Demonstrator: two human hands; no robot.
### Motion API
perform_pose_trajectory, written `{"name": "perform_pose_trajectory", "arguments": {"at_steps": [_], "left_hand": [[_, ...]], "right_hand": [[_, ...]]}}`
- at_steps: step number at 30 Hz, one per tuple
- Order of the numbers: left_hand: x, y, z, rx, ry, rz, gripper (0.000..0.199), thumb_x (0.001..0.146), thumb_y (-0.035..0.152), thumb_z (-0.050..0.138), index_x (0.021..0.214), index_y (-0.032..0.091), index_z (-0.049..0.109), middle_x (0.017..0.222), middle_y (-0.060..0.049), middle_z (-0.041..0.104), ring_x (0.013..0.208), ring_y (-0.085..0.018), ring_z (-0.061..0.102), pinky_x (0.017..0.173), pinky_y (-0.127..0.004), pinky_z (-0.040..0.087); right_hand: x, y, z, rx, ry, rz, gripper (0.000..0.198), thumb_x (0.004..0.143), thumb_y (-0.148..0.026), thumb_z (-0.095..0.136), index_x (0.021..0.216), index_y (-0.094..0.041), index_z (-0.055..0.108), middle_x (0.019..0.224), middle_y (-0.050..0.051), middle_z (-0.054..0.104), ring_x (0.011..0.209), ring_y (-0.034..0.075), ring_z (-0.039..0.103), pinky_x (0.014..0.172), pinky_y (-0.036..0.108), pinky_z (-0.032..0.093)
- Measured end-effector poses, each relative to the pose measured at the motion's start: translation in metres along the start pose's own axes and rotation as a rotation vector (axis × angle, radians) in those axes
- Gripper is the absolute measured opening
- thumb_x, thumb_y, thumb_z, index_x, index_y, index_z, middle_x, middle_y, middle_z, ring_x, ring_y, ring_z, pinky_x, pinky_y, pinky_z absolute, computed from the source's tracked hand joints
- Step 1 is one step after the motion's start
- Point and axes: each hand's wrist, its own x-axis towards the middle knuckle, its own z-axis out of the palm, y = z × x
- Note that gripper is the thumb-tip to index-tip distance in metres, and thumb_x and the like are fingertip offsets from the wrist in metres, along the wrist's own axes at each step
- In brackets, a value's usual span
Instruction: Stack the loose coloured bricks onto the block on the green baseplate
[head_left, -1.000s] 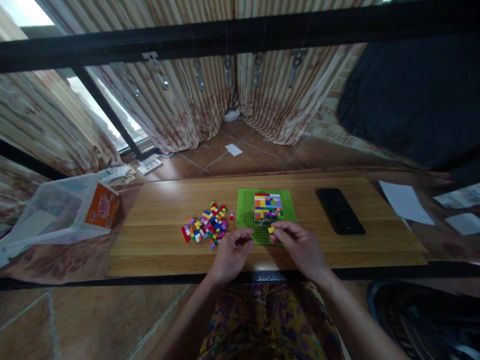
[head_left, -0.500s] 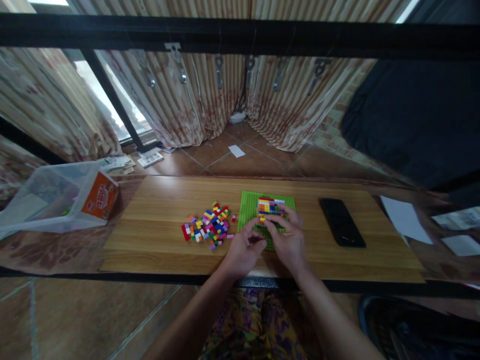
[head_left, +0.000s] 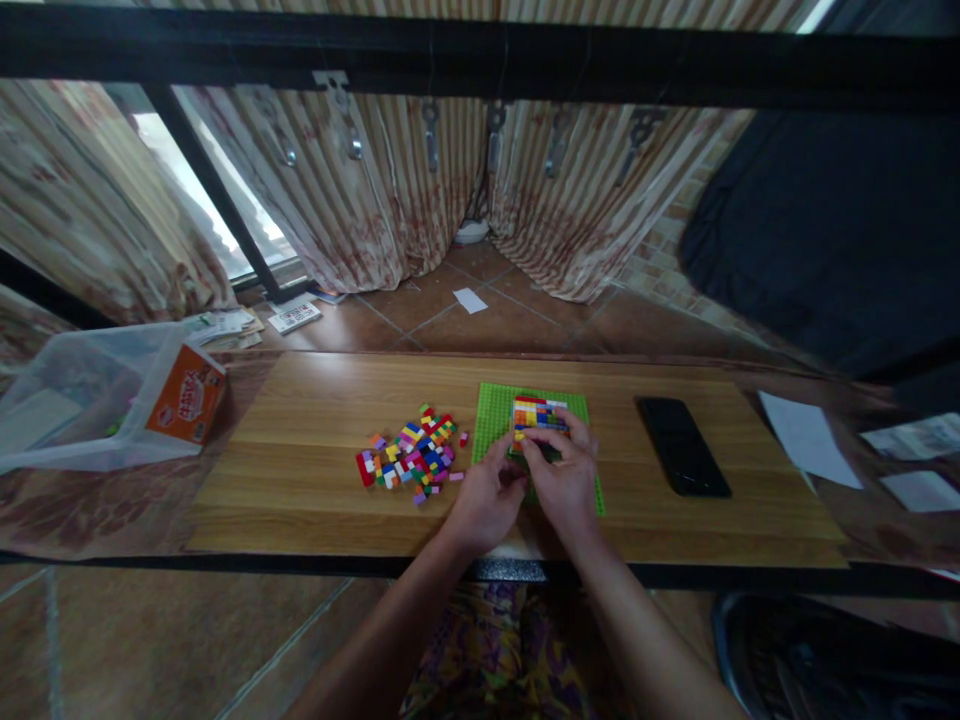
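Note:
A green studded baseplate lies on the wooden board, with a block of multicoloured toy bricks on it. My left hand is closed at the block's front left corner, its index fingertip against the bricks and its thumb curled in. From the right, my right hand has its fingers bent over the block's right side and front edge. Both hands cover the front of the block, so any single brick between the fingertips is hidden. Left of the baseplate is a loose pile of small coloured bricks.
A black phone lies right of the baseplate, and white paper is beyond it. At the far left stands a clear plastic bin with an orange label. A dark metal bar crosses above, with hooks hanging from it.
The view has shifted slightly. Both hands stay at the block; my right fingers have moved a little at its front edge, and the yellow brick seen there is now mostly covered.

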Motion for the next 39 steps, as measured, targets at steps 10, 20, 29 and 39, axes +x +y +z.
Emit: {"name": "perform_pose_trajectory", "arguments": {"at_steps": [10, 20, 29, 39], "left_hand": [[-0.0004, 0.0067, -0.0005, -0.253, -0.017, -0.024, 0.064, 0.072, 0.01, 0.06, 0.134, 0.017, 0.048, 0.075, 0.0, 0.064, 0.068, -0.013, 0.057, 0.064, -0.023, 0.043], [0.0002, 0.0037, -0.0027, -0.338, -0.013, -0.056, 0.067, 0.069, 0.011, 0.065, 0.134, 0.016, 0.05, 0.073, 0.001, 0.063, 0.066, -0.011, 0.056, 0.062, -0.021, 0.042], [-0.0004, 0.0006, -0.0012, -0.334, -0.018, -0.071, 0.07, 0.07, 0.013, 0.065, 0.137, 0.018, 0.046, 0.074, 0.0, 0.064, 0.066, -0.011, 0.057, 0.062, -0.022, 0.042], [0.0001, -0.0008, -0.0001, -0.346, -0.026, -0.091, 0.073, 0.068, 0.011, 0.065, 0.138, 0.015, 0.044, 0.072, 0.001, 0.063, 0.065, -0.012, 0.055, 0.062, -0.022, 0.04]], "right_hand": [[-0.0021, -0.0007, -0.0009, 0.014, -0.014, -0.007, 0.014, 0.082, -0.026, 0.059, 0.083, -0.024, 0.073, 0.122, 0.008, 0.057, 0.115, 0.026, 0.049, 0.097, 0.046, 0.037], [-0.0027, -0.0021, -0.0007, 0.004, -0.014, -0.011, 0.012, 0.08, -0.024, 0.059, 0.082, -0.022, 0.072, 0.12, 0.009, 0.058, 0.114, 0.026, 0.05, 0.097, 0.045, 0.038], [-0.0006, -0.0029, 0.0011, 0.037, 0.013, 0.033, 0.015, 0.08, -0.028, 0.059, 0.09, -0.021, 0.069, 0.119, 0.01, 0.058, 0.113, 0.026, 0.05, 0.096, 0.046, 0.038], [0.0041, -0.0074, 0.0082, -0.001, 0.071, 0.05, 0.011, 0.078, -0.028, 0.064, 0.083, -0.02, 0.07, 0.108, 0.009, 0.06, 0.105, 0.026, 0.052, 0.092, 0.043, 0.04]]}}
